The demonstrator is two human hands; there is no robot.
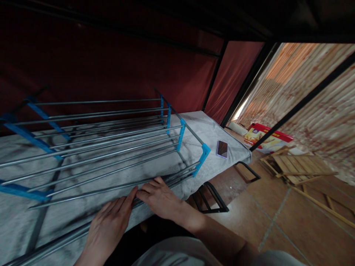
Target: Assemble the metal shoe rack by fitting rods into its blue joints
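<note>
A rack of long grey metal rods point(111, 147) joined by blue plastic connectors point(203, 153) lies on its side on a grey blanket-covered bed point(210, 129). My left hand point(109, 225) rests flat on the nearest rods, fingers stretched out. My right hand point(159, 197) lies beside it, fingers curled over the same front rods near the bed's edge. The fingertips of both hands almost meet.
A phone point(222, 149) lies on the bed's right corner. Dark red curtains point(111, 62) hang behind the bed under a black frame. A black metal bracket point(212, 199) and wooden slats point(299, 166) lie on the tiled floor, with a red box point(267, 136) by the wall.
</note>
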